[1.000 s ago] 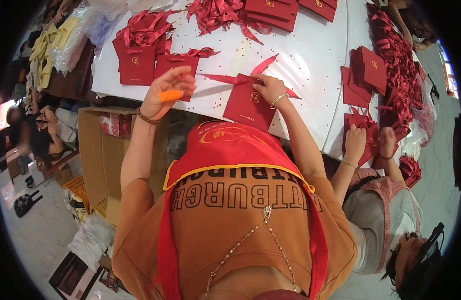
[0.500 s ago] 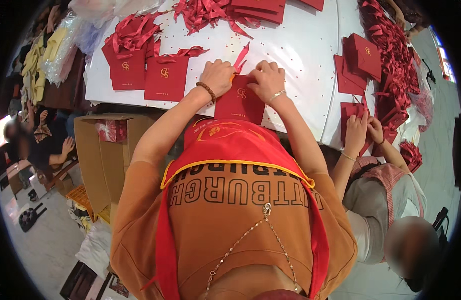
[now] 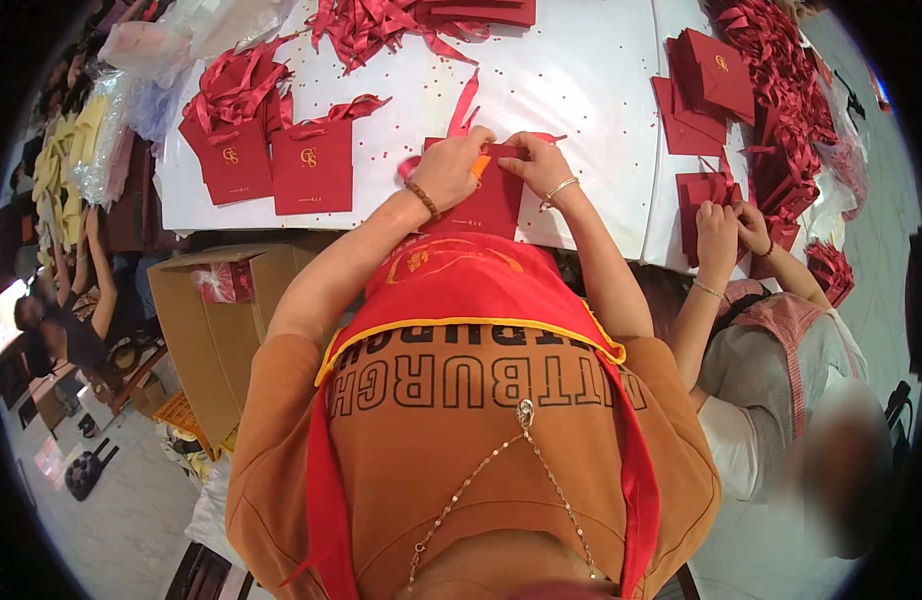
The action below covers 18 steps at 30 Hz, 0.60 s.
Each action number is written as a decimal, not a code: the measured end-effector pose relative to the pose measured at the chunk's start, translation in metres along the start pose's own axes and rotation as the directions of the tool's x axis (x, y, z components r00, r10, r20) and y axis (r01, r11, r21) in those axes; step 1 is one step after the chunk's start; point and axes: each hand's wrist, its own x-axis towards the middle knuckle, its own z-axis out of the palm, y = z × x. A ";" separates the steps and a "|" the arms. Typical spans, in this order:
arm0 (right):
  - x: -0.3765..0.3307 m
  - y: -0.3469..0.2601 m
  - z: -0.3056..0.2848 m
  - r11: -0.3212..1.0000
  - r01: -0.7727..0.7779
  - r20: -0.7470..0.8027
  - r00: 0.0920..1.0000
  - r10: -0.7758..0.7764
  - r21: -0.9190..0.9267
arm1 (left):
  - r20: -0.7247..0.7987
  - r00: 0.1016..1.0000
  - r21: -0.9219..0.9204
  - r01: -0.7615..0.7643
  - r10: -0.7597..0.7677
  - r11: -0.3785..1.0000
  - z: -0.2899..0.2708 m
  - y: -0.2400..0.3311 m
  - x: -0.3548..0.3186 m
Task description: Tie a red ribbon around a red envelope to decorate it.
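Note:
A dark red paper bag lies flat at the near edge of the white table. My left hand rests on its upper left part and holds a small orange tool. My right hand pinches the bag's top edge, where a red ribbon runs away across the table. Both hands are closed on the bag's top. My orange shirt and red apron fill the lower half of the view.
Two finished red bags with ribbon handles lie at the left. Loose red ribbons are heaped at the back. More red bags sit at the right, where another person's hands work on one. An open cardboard box stands below the table's left.
My left hand came down from the left with the orange tool and joined my right hand at the bag's top edge. The view shifted slightly closer.

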 end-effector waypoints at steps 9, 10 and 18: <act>-0.006 -0.007 0.001 0.992 -0.064 -0.008 0.998 0.066 0.113 | 0.020 0.940 -0.167 0.340 -0.342 0.925 0.014 -0.018 -0.001; -0.006 -0.007 0.002 0.992 -0.064 -0.006 0.998 0.065 0.113 | 0.015 0.893 -0.276 0.436 -0.450 0.856 0.015 -0.020 -0.001; -0.006 -0.005 0.003 0.991 -0.067 -0.010 0.998 0.069 0.117 | 0.167 0.810 -0.536 0.553 -0.562 0.638 0.014 -0.007 -0.007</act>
